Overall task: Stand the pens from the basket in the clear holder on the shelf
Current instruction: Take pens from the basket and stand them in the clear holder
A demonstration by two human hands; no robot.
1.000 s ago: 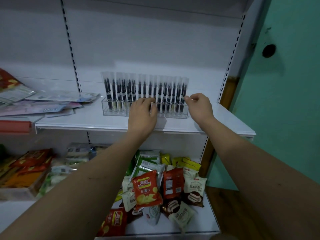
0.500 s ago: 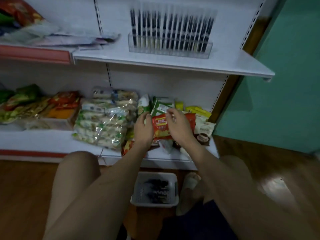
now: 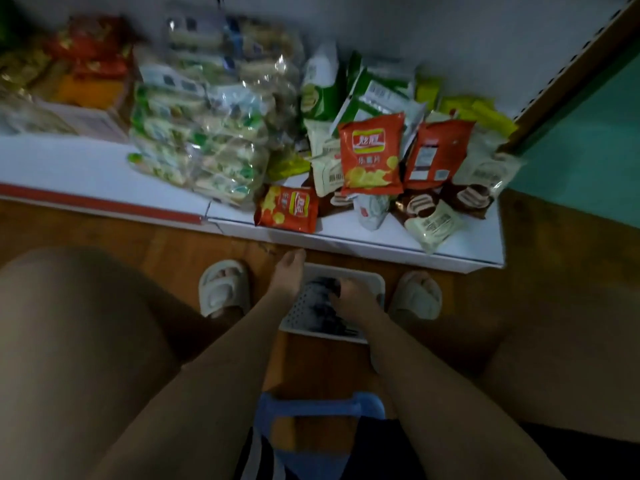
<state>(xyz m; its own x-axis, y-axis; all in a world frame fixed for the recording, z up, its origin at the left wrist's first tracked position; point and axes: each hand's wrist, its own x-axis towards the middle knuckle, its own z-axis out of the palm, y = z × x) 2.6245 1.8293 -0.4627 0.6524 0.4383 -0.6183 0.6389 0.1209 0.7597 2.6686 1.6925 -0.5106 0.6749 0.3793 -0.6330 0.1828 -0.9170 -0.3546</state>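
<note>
The right hand (image 3: 349, 295) curls down onto the dark pens (image 3: 320, 299) in the white basket (image 3: 375, 282) on the floor (whether it grips any is unclear), while the left hand (image 3: 289, 271) hangs with straight fingers at the rim; the operator should gather a few pens parallel before lifting.

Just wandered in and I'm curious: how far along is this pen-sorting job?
The clear holder is out of this view, so I cannot tell how much is done. In hand: both hands are down at the white basket on the floor, the right hand reaching onto the dark pens, the left hand by its rim. Left to do: several pens still lie in the basket, waiting to go up.
</note>
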